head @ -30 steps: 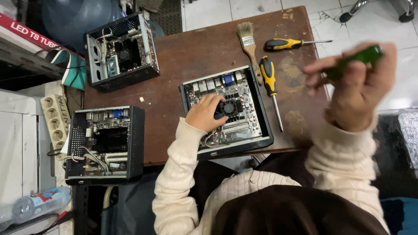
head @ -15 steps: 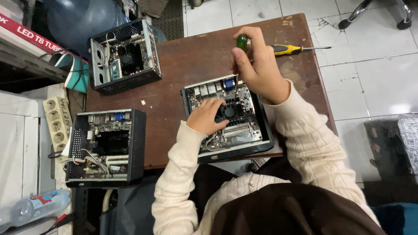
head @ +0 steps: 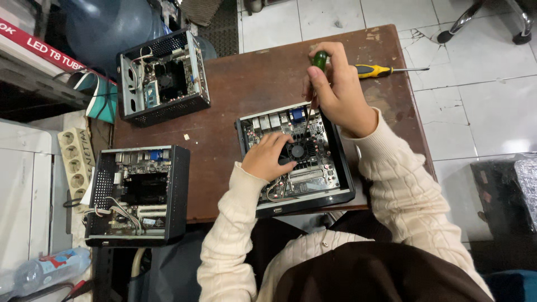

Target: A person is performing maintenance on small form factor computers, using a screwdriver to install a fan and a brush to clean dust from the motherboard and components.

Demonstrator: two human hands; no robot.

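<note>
Landmark: the open computer case [head: 342,184] under my hands, at the near edge of the brown table [head: 251,84]; all places are given from it.
Far left: a white power strip [head: 74,159] lies off the table's left edge, well apart from the landmark case.
Lower left: a second black case [head: 179,193], lid off, board and loose wires showing, sits left of the landmark case at the table's near left corner.
Upper left: a third case [head: 198,67], perforated metal sides, lid off, stands up and left of the landmark case, near the far left corner.
My left hand [head: 267,156]: rests inside the landmark case on the circuit board, just left of the round fan [head: 298,151]; fingers curled loosely together, tips touching the board by the fan. I cannot tell whether they pinch anything.
Green-handled screwdriver [head: 319,60]: held upright over the far edge of the landmark case, its shaft running down toward the board; the tip is hidden.
My right hand [head: 338,92]: fingers pressed together and wrapped round the green handle, thumb against it.
Upper right: a yellow-and-black screwdriver [head: 376,70] lies flat on the table beyond the landmark case, just right of my right hand, its shaft pointing right.
</note>
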